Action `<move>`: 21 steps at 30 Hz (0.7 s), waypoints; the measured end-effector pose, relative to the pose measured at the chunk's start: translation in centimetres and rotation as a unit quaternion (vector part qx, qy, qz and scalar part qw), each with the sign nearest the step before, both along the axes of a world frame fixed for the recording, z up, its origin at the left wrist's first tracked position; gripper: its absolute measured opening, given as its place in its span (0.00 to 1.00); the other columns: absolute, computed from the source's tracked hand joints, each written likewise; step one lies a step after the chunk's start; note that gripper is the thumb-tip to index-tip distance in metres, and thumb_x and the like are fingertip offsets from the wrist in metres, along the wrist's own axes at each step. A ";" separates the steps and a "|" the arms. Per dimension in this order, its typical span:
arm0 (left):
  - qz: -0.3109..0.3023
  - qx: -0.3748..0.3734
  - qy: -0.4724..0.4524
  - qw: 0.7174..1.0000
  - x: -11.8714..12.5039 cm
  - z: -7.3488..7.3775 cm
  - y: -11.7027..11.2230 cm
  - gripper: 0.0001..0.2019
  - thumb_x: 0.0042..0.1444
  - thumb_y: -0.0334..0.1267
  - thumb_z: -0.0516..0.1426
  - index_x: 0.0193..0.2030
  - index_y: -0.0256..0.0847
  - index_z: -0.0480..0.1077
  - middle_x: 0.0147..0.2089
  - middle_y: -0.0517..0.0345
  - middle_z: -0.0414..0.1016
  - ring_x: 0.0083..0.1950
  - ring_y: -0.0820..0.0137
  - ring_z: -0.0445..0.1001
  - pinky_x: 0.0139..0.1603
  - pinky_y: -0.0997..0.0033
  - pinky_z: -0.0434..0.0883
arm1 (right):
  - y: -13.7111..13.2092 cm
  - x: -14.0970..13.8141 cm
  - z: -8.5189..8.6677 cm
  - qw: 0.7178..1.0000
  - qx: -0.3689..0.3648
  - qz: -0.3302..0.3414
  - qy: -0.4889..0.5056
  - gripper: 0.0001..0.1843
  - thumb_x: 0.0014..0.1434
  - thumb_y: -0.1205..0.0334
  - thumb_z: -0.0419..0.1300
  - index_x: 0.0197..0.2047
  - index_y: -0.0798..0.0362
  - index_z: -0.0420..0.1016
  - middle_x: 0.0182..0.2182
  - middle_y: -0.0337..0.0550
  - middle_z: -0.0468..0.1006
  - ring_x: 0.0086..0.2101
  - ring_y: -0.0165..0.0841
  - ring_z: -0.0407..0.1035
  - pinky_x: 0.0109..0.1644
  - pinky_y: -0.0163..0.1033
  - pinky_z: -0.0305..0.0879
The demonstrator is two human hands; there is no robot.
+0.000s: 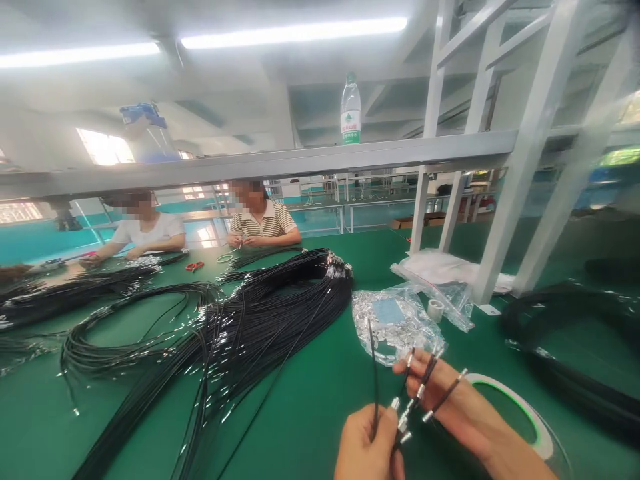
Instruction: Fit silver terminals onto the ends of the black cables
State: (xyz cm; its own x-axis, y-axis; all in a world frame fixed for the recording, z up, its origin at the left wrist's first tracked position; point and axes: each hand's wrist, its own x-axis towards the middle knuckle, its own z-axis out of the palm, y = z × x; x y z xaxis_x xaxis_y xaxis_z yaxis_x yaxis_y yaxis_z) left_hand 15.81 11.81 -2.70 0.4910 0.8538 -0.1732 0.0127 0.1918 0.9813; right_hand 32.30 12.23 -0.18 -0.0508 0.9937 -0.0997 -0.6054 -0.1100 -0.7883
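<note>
At the bottom of the view my left hand is closed in a pinch round a thin black cable that stands up from it. My right hand is closed on several short black cable ends with silver metal tips, fanned between its fingers. Both hands hover just above the green table. A big loose bundle of long black cables lies to the left of them. A clear plastic bag of small silvery parts sits just beyond my hands.
A roll of tape lies under my right wrist, a small white roll farther back. White frame posts rise on the right, with a bottle on the shelf. Two people work across the table near red scissors. Black coils lie right.
</note>
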 end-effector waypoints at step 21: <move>0.104 -0.029 -0.018 0.994 0.5 0.4 -0.2 0.37 0.37 0.79 0.46 0.26 0.41 0.60 0.12 0.68 0.58 0.12 0.80 0.55 0.14 0.79 0.47 | 12.3 -0.2 -3.6 0.791 0.083 -0.054 -0.603 0.08 0.59 0.61 0.61 0.30 0.56 0.71 0.34 0.42 0.74 0.41 0.36 0.68 0.49 0.48 0.63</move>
